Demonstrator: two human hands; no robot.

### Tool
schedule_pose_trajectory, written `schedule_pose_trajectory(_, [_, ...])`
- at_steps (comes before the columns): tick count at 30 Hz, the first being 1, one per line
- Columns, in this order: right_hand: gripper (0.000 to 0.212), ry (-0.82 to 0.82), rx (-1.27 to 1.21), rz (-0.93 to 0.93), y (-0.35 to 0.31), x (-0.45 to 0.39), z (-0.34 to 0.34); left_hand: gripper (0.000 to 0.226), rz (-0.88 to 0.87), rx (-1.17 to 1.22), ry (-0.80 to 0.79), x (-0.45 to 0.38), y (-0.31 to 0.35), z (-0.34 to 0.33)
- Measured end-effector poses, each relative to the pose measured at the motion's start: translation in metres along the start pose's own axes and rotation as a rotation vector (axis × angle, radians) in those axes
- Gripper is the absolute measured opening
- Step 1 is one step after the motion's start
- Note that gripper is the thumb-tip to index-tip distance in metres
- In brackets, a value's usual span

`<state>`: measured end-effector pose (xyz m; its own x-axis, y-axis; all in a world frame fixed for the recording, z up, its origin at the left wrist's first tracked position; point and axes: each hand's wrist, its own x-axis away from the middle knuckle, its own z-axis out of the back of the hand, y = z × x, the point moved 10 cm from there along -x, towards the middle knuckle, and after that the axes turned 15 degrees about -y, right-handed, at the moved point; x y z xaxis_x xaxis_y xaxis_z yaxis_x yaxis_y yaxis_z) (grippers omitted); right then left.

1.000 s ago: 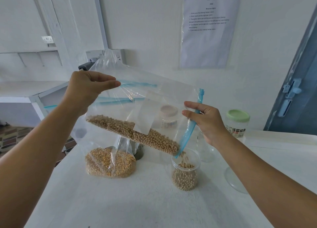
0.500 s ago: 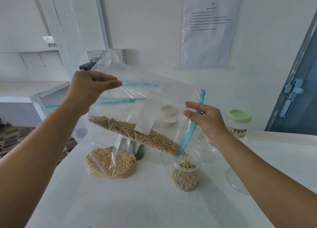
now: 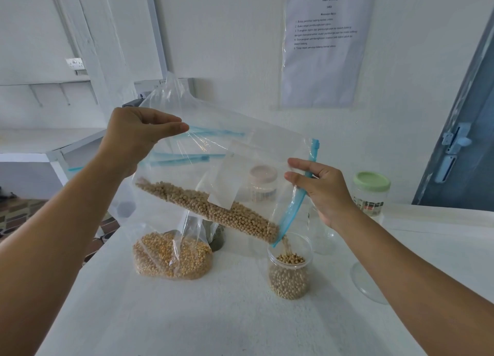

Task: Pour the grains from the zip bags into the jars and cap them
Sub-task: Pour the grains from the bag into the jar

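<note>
At centre frame, a zip bag (image 3: 227,173) slopes from the left hand (image 3: 139,136), pinching its raised closed corner, down to the right hand (image 3: 320,190), gripping the blue zip edge directly above the open jar (image 3: 290,270) on the desk (image 3: 213,323), grains (image 3: 208,208) streaming in.

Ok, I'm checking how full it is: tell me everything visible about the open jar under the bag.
The open jar is small, round and clear, plastic by its look, standing upright and lidless on the white table. Pale round grains fill most of it, with more falling in from the zip bag tilted just above its mouth. Neither hand touches it.
</note>
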<state>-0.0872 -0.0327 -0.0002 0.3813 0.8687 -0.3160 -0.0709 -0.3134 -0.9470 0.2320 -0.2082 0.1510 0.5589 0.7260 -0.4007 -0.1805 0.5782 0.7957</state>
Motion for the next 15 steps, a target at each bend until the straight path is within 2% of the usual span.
schedule_pose_trajectory(15, [0.033,-0.001,0.003,0.006,-0.0005,0.0039,0.0017,0.021,-0.004,0.004,-0.009,0.0004,0.0015,-0.0023])
